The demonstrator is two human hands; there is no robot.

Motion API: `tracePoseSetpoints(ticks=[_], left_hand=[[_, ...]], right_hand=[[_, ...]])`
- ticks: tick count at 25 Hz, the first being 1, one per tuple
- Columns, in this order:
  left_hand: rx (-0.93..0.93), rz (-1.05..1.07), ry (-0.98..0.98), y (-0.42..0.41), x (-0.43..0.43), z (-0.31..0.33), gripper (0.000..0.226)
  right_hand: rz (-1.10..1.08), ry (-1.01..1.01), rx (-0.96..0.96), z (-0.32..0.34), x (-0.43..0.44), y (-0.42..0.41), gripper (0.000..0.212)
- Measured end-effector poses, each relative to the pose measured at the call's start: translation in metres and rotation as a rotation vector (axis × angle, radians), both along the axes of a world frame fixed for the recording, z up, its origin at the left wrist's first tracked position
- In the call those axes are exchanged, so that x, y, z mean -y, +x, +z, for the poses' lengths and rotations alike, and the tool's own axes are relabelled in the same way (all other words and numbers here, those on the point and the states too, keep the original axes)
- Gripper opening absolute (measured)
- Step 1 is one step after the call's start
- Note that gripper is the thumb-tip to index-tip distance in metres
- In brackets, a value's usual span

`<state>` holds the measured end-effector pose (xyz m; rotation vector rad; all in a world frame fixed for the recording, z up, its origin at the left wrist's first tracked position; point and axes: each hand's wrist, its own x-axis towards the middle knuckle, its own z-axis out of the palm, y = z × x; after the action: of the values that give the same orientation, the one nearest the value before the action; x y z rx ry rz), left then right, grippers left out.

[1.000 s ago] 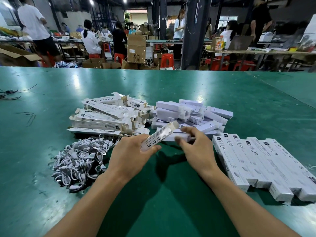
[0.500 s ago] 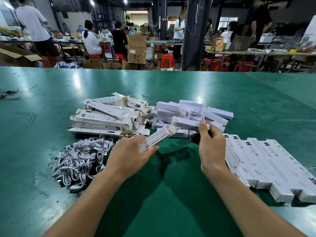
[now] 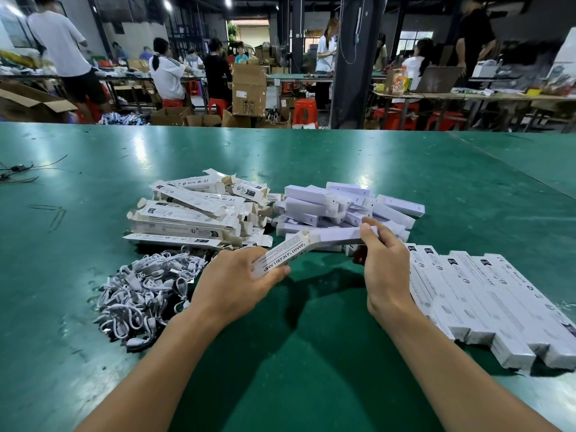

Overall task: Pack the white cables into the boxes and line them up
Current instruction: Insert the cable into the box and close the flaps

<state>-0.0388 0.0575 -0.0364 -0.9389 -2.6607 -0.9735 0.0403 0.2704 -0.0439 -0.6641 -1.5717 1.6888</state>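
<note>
My left hand point(image 3: 237, 283) grips a long printed white box point(image 3: 282, 255) above the green table, its open end pointing up and right. My right hand point(image 3: 381, 260) pinches a plain white inner box point(image 3: 338, 236) whose left end meets the printed box's open end. A heap of coiled white cables point(image 3: 146, 294) lies to the left of my left hand. Behind it sits a pile of empty printed boxes point(image 3: 193, 213), and to its right a pile of plain white inner boxes point(image 3: 343, 204). Several packed boxes point(image 3: 486, 294) lie side by side in a row at the right.
The green table point(image 3: 311, 385) stretches far back to its rear edge. Thin black wires point(image 3: 18, 173) lie at the far left. Beyond the table, people work at benches among cardboard cartons point(image 3: 249, 88), red stools and a dark pillar point(image 3: 352, 60).
My right hand lifted a plain white inner box from the pile and brought it left until its end met the open end of the printed box in my left hand.
</note>
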Motion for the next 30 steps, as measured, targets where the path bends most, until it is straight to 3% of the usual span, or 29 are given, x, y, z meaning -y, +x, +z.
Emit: tracePoseSetpoints(ticks=[8,16,23,27,30], left_hand=[[0.001,-0.063,-0.061,0.003,0.001,0.002,0.032],[0.028,-0.12,-0.021,-0.001,0.001,-0.001,0.04],[-0.015,-0.086,-0.077,0.002,-0.001,-0.001,0.044],[-0.032,-0.058,-0.082,0.007,-0.004,-0.001,0.034],[-0.043,-0.016,-0.064,0.009,-0.005,0.001,0.039]], right_hand=[[-0.011,0.039,-0.022,0.001,-0.002,0.001,0.016],[0.0,-0.05,-0.069,-0.005,-0.003,0.0,0.016],[0.029,0.046,-0.06,-0.003,0.006,0.003,0.029],[0.152,0.199,-0.031,-0.006,0.024,0.003,0.016],[0.204,0.268,-0.042,-0.004,0.033,0.002,0.003]])
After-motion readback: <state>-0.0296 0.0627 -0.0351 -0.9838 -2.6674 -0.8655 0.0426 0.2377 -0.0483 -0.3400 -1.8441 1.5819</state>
